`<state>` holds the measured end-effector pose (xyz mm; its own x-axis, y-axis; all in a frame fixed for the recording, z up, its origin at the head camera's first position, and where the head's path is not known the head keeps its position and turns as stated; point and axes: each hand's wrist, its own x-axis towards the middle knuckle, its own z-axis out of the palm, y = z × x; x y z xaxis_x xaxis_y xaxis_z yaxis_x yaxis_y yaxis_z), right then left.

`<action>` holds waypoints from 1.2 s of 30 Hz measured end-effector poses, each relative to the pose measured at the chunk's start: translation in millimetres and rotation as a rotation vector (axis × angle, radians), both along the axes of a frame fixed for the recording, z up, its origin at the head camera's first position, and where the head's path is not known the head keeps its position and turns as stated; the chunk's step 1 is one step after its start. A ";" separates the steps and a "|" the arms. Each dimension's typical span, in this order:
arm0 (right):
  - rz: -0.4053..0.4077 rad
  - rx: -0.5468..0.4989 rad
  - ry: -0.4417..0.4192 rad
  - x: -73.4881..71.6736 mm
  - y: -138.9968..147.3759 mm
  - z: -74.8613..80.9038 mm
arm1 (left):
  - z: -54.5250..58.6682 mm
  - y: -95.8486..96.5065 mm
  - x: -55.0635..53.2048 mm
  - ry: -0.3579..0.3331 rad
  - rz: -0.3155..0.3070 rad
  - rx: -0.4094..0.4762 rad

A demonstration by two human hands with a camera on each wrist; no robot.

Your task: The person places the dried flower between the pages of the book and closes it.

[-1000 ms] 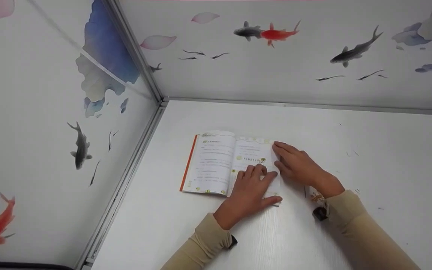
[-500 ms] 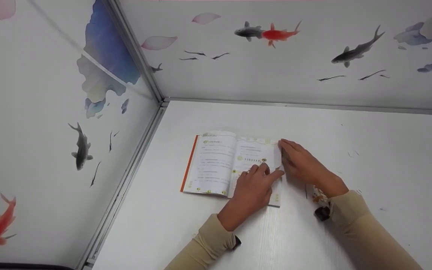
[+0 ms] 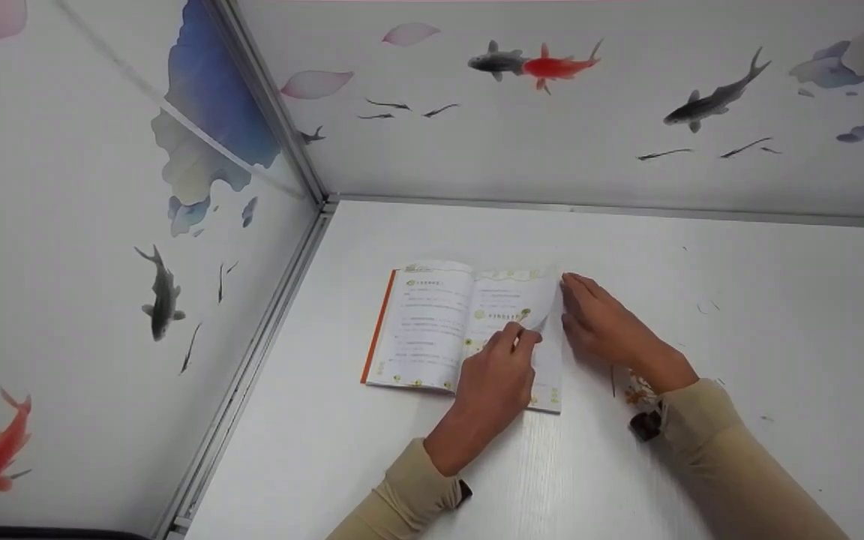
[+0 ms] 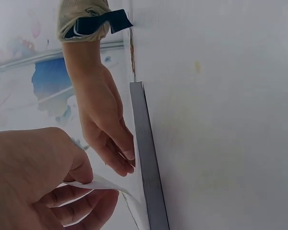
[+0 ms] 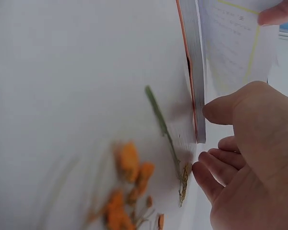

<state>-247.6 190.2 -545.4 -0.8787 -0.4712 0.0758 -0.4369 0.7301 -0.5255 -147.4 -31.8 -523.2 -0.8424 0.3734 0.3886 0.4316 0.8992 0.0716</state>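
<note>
A book [image 3: 432, 322] with an orange cover edge lies spread open on the white table, printed pages up. My left hand [image 3: 497, 375] reaches over its right half and pinches a page, which curves up at its outer side. In the left wrist view this page [image 4: 103, 183] runs between the thumb and fingers of my left hand [image 4: 43, 172]. At the book's right edge is my right hand [image 3: 612, 330], its fingers near the upper corner. The right wrist view has the right thumb [image 5: 218, 109] against the page edges of the book [image 5: 194, 72], the other fingers loosely bent past the corner.
Orange flowers with a green stem [image 5: 156, 110] show on the table beside the right hand. Grey metal rails [image 3: 432, 203] edge the table [image 3: 372, 465] at the back and left, under white walls with painted fish [image 3: 556, 67].
My left hand's spread fingers have gone to the right page's outer edge, then drawn back left with a page pinched and lifted. My right hand has shifted slightly right, off the page to the edge.
</note>
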 end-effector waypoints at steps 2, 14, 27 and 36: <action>0.001 -0.001 0.005 -0.4 -1.3 -0.3 | 0.9 -1.0 1.6 0.026 -0.005 0.004; 0.052 0.009 0.001 -0.5 -9.9 -1.5 | 9.8 -11.4 2.5 0.110 -0.009 0.059; 0.038 0.032 -0.034 2.3 -10.4 -0.9 | 21.0 -35.6 3.4 0.205 0.018 0.139; 0.051 0.018 -0.047 2.0 -8.9 0.2 | 31.3 -65.3 3.1 0.174 0.153 0.231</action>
<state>-245.6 181.3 -545.2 -0.8561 -0.5162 0.0262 -0.4488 0.7173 -0.5329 -144.3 -97.2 -491.8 -0.7955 0.1331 0.5911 0.3165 0.9232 0.2181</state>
